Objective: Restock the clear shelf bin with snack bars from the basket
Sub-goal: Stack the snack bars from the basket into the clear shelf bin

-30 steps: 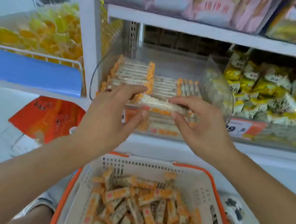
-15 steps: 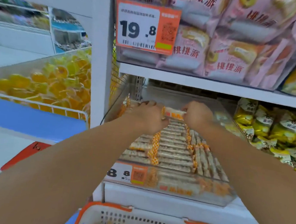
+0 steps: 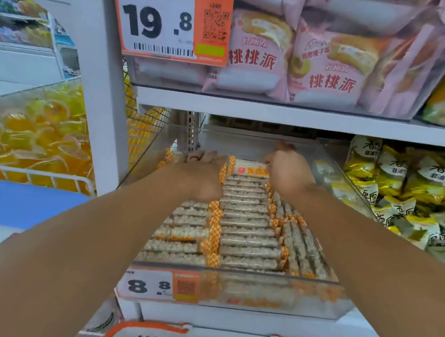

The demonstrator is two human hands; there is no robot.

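Toward twelve o'clock in the clear plastic shelf bin (image 3: 323, 299), the left hand (image 3: 202, 177) and right hand (image 3: 289, 173) pinch one orange-and-white wrapped snack bar (image 3: 247, 168) by its ends; placing underway, next lowering it flat behind the rows.

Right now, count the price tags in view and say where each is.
2. The 19.8 tag hangs on the upper shelf's bin; the 8.8 tag sits on the clear bin's front. Others may be hidden.
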